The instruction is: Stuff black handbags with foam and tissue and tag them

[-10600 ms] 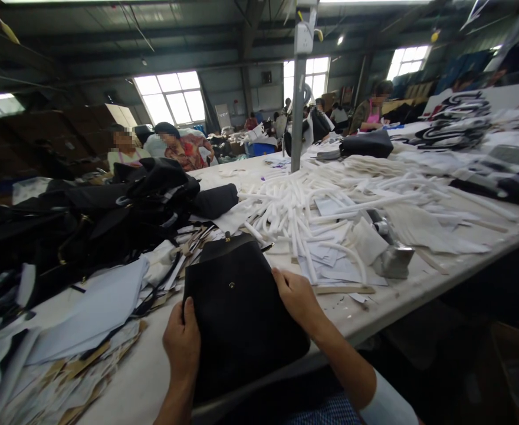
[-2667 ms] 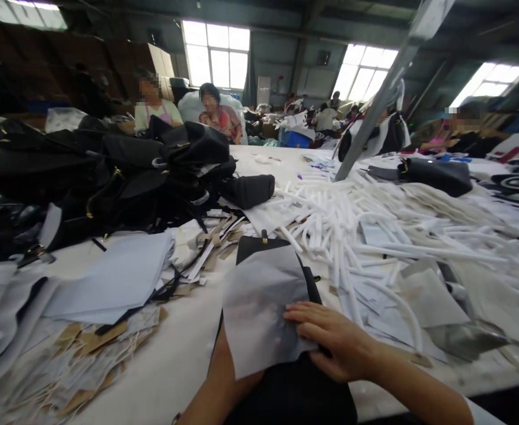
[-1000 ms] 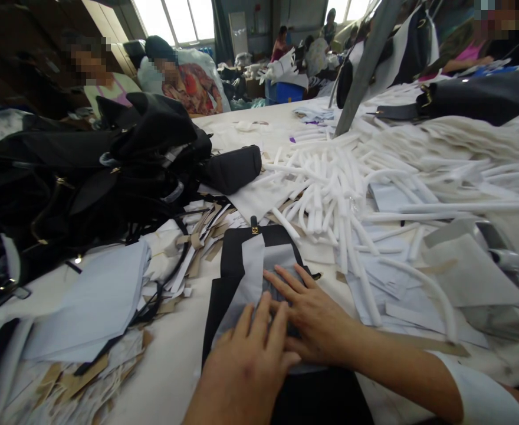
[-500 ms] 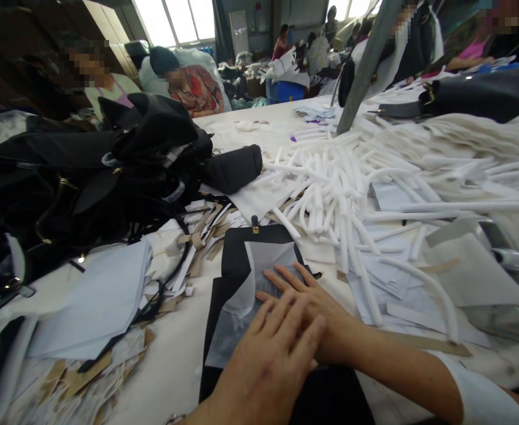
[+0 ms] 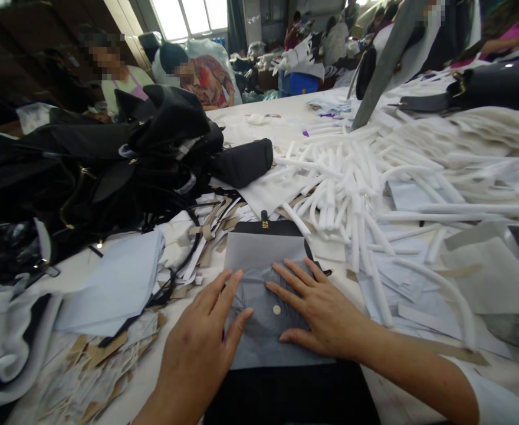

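Note:
A thin translucent sheet of tissue paper (image 5: 259, 251) lies spread over a black bag (image 5: 290, 392), whose flap with a small gold clasp (image 5: 265, 223) shows at the far end. My left hand (image 5: 206, 333) rests on the sheet's left edge, thumb and fingers apart. On the right half of the sheet my right hand (image 5: 317, 307) lies flat with fingers spread. Between the hands, a small pale round spot (image 5: 276, 309) shows on the sheet. The bag's middle is covered by the paper.
Black bags (image 5: 109, 159) are heaped at the left, behind a stack of pale blue sheets (image 5: 113, 283) and paper scraps (image 5: 109, 366). White foam-like tubes (image 5: 330, 189) pile up beyond and to the right. A slanted grey post (image 5: 381, 71) rises from the table. Co-workers sit across it.
My left hand has moved left, away from my right hand, to the sheet's left edge. The sheet's folded-over left part now lies flat. The view has shifted slightly.

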The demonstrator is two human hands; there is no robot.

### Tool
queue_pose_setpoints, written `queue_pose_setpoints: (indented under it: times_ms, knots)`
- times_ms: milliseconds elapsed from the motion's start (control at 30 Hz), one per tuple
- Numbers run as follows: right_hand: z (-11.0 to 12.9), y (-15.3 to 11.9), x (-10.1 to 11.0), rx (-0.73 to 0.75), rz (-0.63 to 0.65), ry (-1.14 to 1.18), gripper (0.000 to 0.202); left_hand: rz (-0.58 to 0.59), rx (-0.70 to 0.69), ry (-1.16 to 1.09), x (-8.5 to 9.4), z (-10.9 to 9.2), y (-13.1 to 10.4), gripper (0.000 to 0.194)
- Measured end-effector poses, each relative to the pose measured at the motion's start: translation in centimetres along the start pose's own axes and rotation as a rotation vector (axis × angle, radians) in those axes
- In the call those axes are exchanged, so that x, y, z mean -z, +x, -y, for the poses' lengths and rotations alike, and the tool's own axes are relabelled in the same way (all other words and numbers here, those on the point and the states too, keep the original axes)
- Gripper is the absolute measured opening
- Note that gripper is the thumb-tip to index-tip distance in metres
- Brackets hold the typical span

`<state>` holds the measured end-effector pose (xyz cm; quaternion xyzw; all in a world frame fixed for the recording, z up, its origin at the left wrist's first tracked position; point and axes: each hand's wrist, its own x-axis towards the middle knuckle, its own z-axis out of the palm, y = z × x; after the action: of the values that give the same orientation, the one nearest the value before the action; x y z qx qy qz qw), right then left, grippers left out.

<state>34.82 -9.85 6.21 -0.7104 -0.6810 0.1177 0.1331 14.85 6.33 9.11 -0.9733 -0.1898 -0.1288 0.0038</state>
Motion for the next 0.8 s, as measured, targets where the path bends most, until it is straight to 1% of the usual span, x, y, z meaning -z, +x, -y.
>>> queue_pose_setpoints:
  times_ms: [100, 200, 300, 367, 400, 467, 533, 567, 600, 633, 733, 800]
  knots:
    - [-0.1, -0.1, -0.2, 0.004, -0.016, -0.019, 0.081, -0.016, 0.057, -0.027, -1.2, 0.0, -0.1, 0.060]
    - [-0.3, -0.1, -0.3, 0.012, -0.018, -0.031, 0.082, -0.049, 0.135, -0.051, -2.5, 0.4, -0.6, 0.063]
    - [-0.4, -0.1, -0.2, 0.008, -0.009, -0.041, 0.083, -0.051, 0.150, -0.023, -2.6, 0.6, -1.0, 0.056]
    - [-0.5, -0.1, 0.0, 0.001, 0.004, -0.049, 0.084, -0.078, 0.101, 0.017, -2.2, 0.3, -1.0, 0.051]
    - [-0.5, 0.0, 0.1, -0.002, 0.010, -0.051, 0.085, -0.102, 0.048, 0.027, -1.9, -0.1, -0.9, 0.050]
    - [-0.4, 0.0, 0.2, -0.005, 0.017, -0.048, 0.086, -0.131, -0.114, -0.004, -1.5, -1.0, -0.5, 0.049]
    - [-0.4, 0.1, 0.2, -0.007, 0.019, -0.041, 0.087, -0.101, -0.278, -0.085, -1.8, -2.0, 0.3, 0.046]
    - [-0.4, 0.1, 0.2, -0.005, 0.020, -0.039, 0.088, -0.066, -0.317, -0.118, -2.3, -2.3, 0.7, 0.043]
    - [-0.5, 0.1, 0.2, -0.004, 0.021, -0.037, 0.088, -0.028, -0.322, -0.134, -2.8, -2.5, 1.1, 0.040]
    - [-0.6, 0.1, 0.2, -0.004, 0.023, -0.037, 0.089, 0.011, -0.306, -0.133, -3.5, -2.6, 1.4, 0.041]
    - [-1.1, 0.0, 0.0, -0.018, 0.026, -0.044, 0.090, 0.087, -0.256, -0.097, -5.3, -1.9, 2.0, 0.062]
    - [-1.5, 0.1, 0.0, -0.025, 0.027, -0.048, 0.090, 0.101, -0.242, -0.092, -6.0, -1.1, 2.0, 0.064]
